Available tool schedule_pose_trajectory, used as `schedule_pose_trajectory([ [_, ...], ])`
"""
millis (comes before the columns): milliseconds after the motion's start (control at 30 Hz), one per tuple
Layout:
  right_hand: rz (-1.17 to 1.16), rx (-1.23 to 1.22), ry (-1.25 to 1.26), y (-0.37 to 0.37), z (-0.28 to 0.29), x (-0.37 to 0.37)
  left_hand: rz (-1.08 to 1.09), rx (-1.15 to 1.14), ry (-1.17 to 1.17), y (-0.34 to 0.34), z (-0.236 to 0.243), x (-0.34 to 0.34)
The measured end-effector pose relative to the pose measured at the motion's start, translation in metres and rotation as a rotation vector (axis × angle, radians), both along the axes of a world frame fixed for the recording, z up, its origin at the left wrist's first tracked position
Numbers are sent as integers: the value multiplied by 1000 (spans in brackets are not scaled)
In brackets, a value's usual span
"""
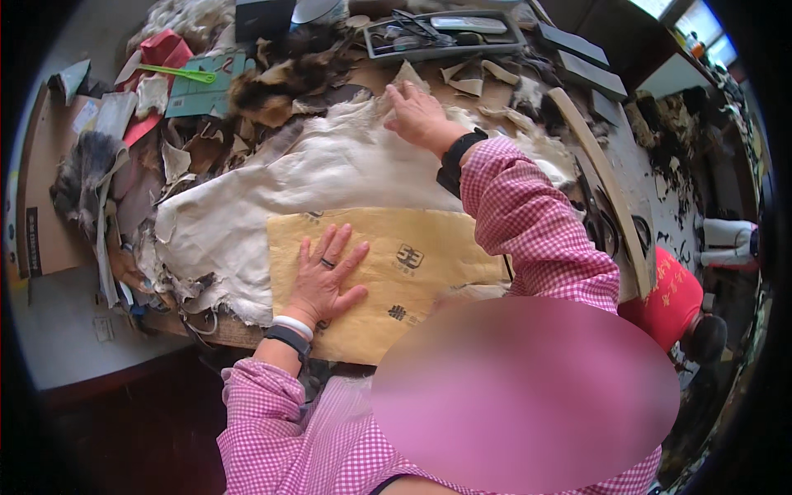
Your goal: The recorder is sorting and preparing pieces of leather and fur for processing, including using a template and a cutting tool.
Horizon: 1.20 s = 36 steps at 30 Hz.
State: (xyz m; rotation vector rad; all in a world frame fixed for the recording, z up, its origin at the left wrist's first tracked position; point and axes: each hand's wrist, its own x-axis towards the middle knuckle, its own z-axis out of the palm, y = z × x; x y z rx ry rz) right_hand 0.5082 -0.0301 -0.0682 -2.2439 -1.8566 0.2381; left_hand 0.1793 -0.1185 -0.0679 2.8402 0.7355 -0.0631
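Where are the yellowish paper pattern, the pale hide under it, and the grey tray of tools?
Paper pattern [429, 239], head view, its bare middle right.
Pale hide [330, 169], head view, its open centre.
Grey tray [445, 51], head view, its front rim.

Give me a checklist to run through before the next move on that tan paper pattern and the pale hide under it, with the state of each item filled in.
1. Tan paper pattern lies flat on the pale hide: ok.
2. Left hand presses palm-down on the pattern, fingers spread: ok.
3. Right hand rests on the hide's far edge: ok.
4. Hide smooth under the pattern: cannot tell, the paper covers it.
5. Surroundings free of clutter: not ok, fur scraps and offcuts crowd the far and left sides.
6. Tool within reach: cannot tell; both hands are empty, and a grey tray of tools sits beyond the right hand.
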Motion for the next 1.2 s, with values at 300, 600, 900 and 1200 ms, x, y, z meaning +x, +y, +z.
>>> schedule_pose_trajectory([
  [300,-354,31,-6,22,-3,-3,2,2,8,2,4,0],
  [600,-383,3,56,10,1,16,-4,25,-8,0,1,1],
  [900,-211,316,174,0,4,19,-3,20,-18,-2,2,3],
  [1200,955,290,96,-124,48,-57,-17,54,-8,2,-13,-9],
])
